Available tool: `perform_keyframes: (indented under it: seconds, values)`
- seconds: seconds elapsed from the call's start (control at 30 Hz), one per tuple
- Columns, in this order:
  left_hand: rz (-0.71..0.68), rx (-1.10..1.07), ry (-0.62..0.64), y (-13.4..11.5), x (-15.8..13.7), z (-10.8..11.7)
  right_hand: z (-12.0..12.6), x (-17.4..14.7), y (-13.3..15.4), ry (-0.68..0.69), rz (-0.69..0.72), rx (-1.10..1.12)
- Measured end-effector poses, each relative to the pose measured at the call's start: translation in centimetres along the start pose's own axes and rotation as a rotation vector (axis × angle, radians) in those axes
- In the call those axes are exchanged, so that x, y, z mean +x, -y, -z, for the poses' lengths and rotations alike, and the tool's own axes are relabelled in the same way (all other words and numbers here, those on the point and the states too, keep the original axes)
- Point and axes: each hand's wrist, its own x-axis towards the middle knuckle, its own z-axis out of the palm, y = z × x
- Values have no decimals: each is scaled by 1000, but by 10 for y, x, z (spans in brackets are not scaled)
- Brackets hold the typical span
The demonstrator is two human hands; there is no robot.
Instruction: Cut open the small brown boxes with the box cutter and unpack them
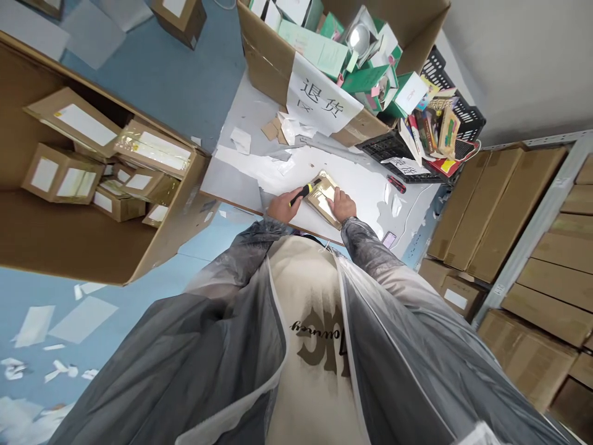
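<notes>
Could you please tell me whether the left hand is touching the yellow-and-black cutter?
Touching: the head view shows the left hand holding the yellow-and-black cutter, its front end sticking out past the hand.

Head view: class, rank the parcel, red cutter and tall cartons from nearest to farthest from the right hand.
1. Parcel: touching the right hand, on its left.
2. Red cutter: to its right.
3. Tall cartons: far right.

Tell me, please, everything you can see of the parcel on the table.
The parcel is small, flat and brown, apparently cardboard, with shiny tape and a white label. It lies slantwise on the table, near the edge. The right hand grips one side; the left hand holds a cutter over it; contact is unclear.
</notes>
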Motion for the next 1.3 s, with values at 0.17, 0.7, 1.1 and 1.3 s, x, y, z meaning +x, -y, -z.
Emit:
perform_keyframes:
  seconds: [0.17,0.7,1.1,1.3]
  values:
    - [39,16,15,4,-1,-3,-1,0,1,18,-9,4]
    - [-195,133,152,32,-3,26,2,-4,12,51,-29,-77]
    - [-119,269,271,18,-21,23,33,2,3,172,50,-203]
    - [-78,289,293,-2,-24,18,46,9,-12,242,141,-206]
